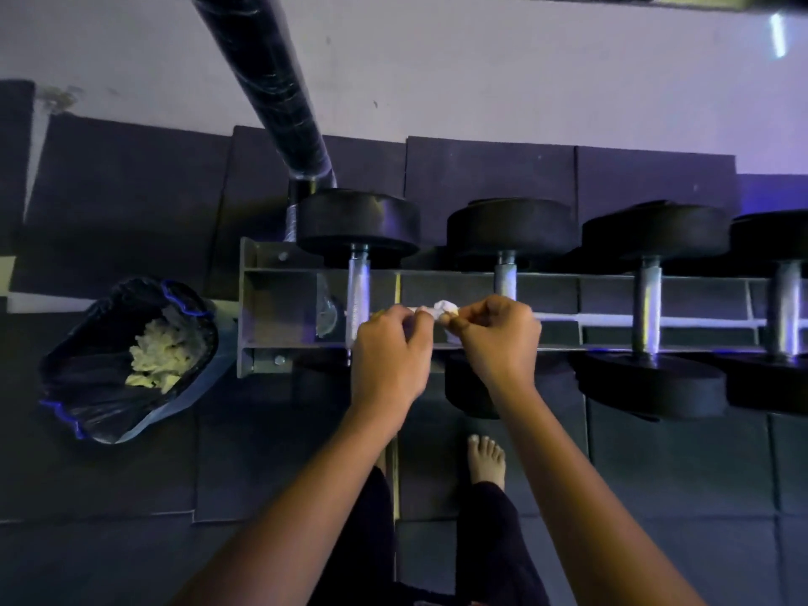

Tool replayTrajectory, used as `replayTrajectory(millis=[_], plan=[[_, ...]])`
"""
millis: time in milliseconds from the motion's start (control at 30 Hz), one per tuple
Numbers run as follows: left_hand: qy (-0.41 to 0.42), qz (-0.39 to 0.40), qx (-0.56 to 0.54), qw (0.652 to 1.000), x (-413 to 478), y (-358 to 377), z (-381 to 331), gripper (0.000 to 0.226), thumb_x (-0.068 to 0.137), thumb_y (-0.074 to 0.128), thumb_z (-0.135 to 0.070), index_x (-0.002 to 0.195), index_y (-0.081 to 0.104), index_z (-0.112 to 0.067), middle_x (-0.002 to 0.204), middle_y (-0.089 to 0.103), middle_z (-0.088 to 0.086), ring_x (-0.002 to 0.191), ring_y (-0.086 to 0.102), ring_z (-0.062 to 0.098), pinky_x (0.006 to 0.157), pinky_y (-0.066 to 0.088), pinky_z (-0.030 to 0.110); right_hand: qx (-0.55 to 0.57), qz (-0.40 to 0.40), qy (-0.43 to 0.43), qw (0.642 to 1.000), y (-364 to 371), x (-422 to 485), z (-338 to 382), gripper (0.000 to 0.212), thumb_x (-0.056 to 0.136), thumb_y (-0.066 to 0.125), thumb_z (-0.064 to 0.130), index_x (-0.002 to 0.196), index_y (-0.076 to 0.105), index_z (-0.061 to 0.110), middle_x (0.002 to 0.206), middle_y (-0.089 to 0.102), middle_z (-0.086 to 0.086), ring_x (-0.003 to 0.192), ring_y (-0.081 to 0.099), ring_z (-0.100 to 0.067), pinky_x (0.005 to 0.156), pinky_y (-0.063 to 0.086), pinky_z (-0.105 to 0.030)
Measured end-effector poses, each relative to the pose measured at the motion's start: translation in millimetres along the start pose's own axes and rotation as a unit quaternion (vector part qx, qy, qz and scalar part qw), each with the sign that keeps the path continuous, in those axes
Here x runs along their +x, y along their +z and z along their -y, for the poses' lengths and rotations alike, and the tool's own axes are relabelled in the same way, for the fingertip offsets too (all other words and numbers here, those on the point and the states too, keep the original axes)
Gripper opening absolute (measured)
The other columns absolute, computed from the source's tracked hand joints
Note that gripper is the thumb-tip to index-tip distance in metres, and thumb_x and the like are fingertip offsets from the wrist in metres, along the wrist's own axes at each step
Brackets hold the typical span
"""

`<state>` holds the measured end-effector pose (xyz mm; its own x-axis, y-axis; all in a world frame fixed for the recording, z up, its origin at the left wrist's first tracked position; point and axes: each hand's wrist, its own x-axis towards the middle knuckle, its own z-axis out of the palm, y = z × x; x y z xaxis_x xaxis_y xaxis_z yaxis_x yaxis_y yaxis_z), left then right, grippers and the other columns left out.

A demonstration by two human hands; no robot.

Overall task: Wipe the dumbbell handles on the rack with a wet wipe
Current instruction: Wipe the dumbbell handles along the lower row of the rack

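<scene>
Pinching the wet wipe (444, 309) between left hand (389, 365) and right hand (496, 338) fingers; long axis left-to-right.

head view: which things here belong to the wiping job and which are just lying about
In the job: crumpled white wet wipe, pinched by left hand and right hand; silver knurled dumbbell handles; grey steel rack.
Lying about: black bin bag of pale crumpled waste; black padded post; dark floor mats.

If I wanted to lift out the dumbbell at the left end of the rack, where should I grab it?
Probably by its silver handle, coming from above. It is the only narrow part and lies bare between the rack rails; the black heads look too wide and round to grip.
</scene>
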<state>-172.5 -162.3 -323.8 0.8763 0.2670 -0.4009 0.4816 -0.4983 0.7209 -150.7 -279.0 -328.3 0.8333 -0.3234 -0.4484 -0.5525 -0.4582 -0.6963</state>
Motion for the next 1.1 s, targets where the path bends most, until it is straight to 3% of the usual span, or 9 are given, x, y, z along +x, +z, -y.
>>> replayTrajectory(millis=[100, 300, 433, 533, 633, 767, 967, 1100], plan=[[-0.017, 0.02, -0.014, 1.0, -3.4, 30.9, -16.2, 0.029, 0.095, 0.049, -0.038, 0.09, 0.068, -0.017, 0.074, 0.062, -0.001, 0.068, 0.06, 0.014, 0.06, 0.05, 0.031, -0.023, -0.035, -0.011, 0.999, -34.1, 10.0, -16.0, 0.014, 0.078, 0.08, 0.023, 0.077, 0.069, 0.016, 0.072, 0.068, 0.004, 0.067, 0.062, -0.001, 0.054, 0.042, -0.011], [-0.079, -0.005, -0.015, 0.997, -13.3, 90.3, -33.7, 0.03, 0.096, 0.05, -0.034, 0.083, 0.066, -0.013, 0.079, 0.064, 0.004, 0.076, 0.061, 0.02, 0.063, 0.045, 0.03, -0.023, 0.002, -0.026, 0.999, -72.4, 31.8, -54.2, 0.007, 0.082, 0.074, 0.007, 0.088, 0.071, 0.009, 0.076, 0.063, 0.004, 0.068, 0.056, 0.006, 0.054, 0.037, 0.003], [-0.133, -0.033, 0.0, 0.991, -19.0, 119.2, -29.9, 0.031, 0.097, 0.048, -0.037, 0.092, 0.068, -0.013, 0.088, 0.065, 0.005, 0.08, 0.058, 0.02, 0.067, 0.04, 0.028, -0.035, 0.058, -0.049, 0.997, -70.5, 40.4, -70.4, 0.01, 0.082, 0.072, 0.004, 0.088, 0.071, 0.012, 0.08, 0.065, 0.004, 0.069, 0.057, 0.004, 0.055, 0.039, 0.002], [-0.155, -0.086, -0.014, 0.984, -23.8, 131.0, -25.0, 0.03, 0.095, 0.051, -0.038, 0.085, 0.067, -0.015, 0.084, 0.066, 0.005, 0.079, 0.06, 0.022, 0.066, 0.045, 0.033, -0.026, 0.072, -0.059, 0.995, -66.1, 45.5, -76.8, 0.013, 0.082, 0.071, 0.005, 0.093, 0.071, 0.013, 0.08, 0.065, 0.006, 0.074, 0.061, -0.001, 0.059, 0.041, 0.002], [-0.165, -0.117, -0.047, 0.978, -26.7, 133.7, -28.2, 0.03, 0.095, 0.051, -0.03, 0.07, 0.062, -0.016, 0.067, 0.059, -0.001, 0.066, 0.056, 0.017, 0.056, 0.038, 0.03, 0.008, 0.053, -0.065, 0.996, -62.8, 61.6, -70.2, 0.014, 0.083, 0.071, 0.005, 0.094, 0.072, 0.013, 0.079, 0.067, 0.005, 0.071, 0.061, -0.001, 0.063, 0.047, -0.004], [-0.159, -0.121, -0.043, 0.979, -28.2, 133.3, -29.9, 0.03, 0.093, 0.053, -0.023, 0.066, 0.061, -0.013, 0.063, 0.056, 0.001, 0.063, 0.053, 0.019, 0.055, 0.034, 0.029, 0.023, -0.001, -0.079, 0.997, -54.3, 93.4, -41.4, 0.004, 0.081, 0.073, 0.01, 0.084, 0.074, 0.012, 0.075, 0.068, 0.002, 0.067, 0.059, -0.004, 0.059, 0.038, 0.002], [-0.157, -0.115, -0.045, 0.98, -26.9, 132.4, -27.3, 0.028, 0.091, 0.054, -0.02, 0.064, 0.061, -0.015, 0.058, 0.052, -0.004, 0.056, 0.048, 0.005, 0.048, 0.03, 0.018, -0.085, 0.051, -0.069, 0.993, -51.3, 91.2, -53.5, 0.006, 0.075, 0.071, 0.011, 0.071, 0.075, 0.012, 0.073, 0.071, -0.005, 0.074, 0.067, -0.018, 0.071, 0.054, -0.027], [-0.175, -0.105, -0.055, 0.977, -25.2, 133.7, -24.9, 0.029, 0.09, 0.053, -0.024, 0.062, 0.055, -0.021, 0.062, 0.055, -0.001, 0.057, 0.048, 0.011, 0.047, 0.026, 0.025, -0.103, 0.113, -0.032, 0.988, -64.4, 53.2, -75.6, 0.002, 0.076, 0.075, 0.012, 0.075, 0.076, 0.012, 0.073, 0.07, -0.001, 0.072, 0.065, -0.013, 0.065, 0.047, -0.022]])
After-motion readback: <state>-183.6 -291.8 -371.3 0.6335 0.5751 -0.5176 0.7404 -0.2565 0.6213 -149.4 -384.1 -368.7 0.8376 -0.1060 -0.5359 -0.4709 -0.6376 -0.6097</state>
